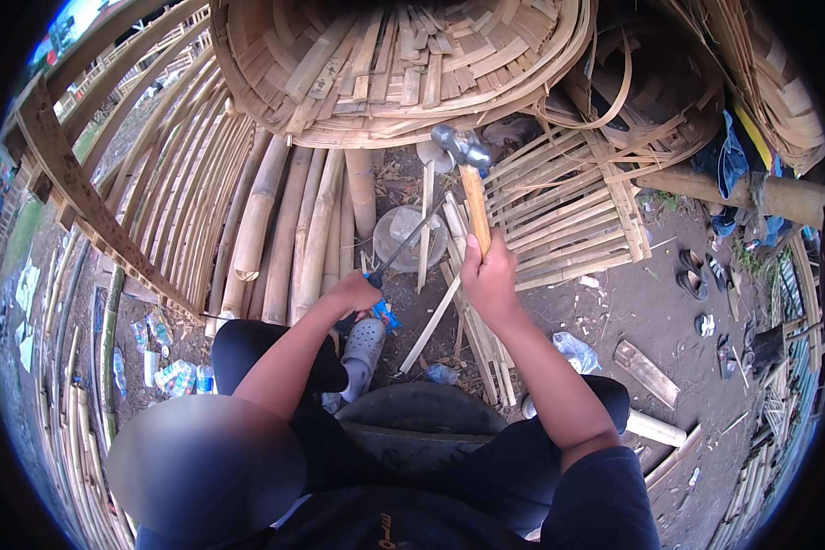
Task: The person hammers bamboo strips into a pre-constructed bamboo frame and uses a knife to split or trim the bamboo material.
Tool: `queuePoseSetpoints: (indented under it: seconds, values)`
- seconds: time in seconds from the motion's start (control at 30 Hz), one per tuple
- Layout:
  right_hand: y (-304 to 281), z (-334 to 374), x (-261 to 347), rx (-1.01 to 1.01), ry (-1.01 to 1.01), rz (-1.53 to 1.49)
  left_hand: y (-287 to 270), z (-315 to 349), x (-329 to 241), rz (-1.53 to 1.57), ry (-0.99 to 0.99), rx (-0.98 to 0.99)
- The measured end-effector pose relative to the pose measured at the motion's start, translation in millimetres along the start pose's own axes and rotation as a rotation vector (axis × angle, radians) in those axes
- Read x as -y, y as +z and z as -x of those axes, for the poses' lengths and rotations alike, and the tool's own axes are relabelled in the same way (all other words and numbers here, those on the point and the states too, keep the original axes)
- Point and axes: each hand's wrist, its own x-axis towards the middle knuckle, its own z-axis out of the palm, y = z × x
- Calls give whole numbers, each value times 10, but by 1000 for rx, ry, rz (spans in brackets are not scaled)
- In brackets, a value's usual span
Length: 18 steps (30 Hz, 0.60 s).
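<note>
So my right hand (490, 280) has the hammer (477, 206), fingers curled snugly round the lower part of the wooden handle. It's tilted a bit, steel head up top, just below the rim of that big woven basket (403, 64). My left hand (356, 295) is down lower, near my knee, fingers closed round the dark handle of a thin rod (402, 245) that slants up and right, away from me. Its shaft passes over a pale tub (392, 227) on the dirt. Honestly can't tell from up here if the tip is touching the slats (472, 339) or just sitting near them.

My grey clog (367, 341) is right under that left hand, with a blue wrapper (390, 314) beside it. Fat bamboo poles (319, 234) lie side by side to the left, next to a slatted frame (78, 190). Off to the right of the hammer there's a bamboo rack (619, 202) lying by the basket, and some shoes (692, 284) farther out. Plastic bottles (181, 378) are scattered on the ground left of my knee.
</note>
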Motion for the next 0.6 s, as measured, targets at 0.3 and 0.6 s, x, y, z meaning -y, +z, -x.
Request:
queuePoseSetpoints:
  seconds: [0.3, 0.6]
  values:
    - [107, 470, -783, 603, 234, 507, 475, -438, 681, -908, -225, 537]
    - [-342, 353, -569, 538, 313, 358, 354, -124, 182, -194, -127, 235]
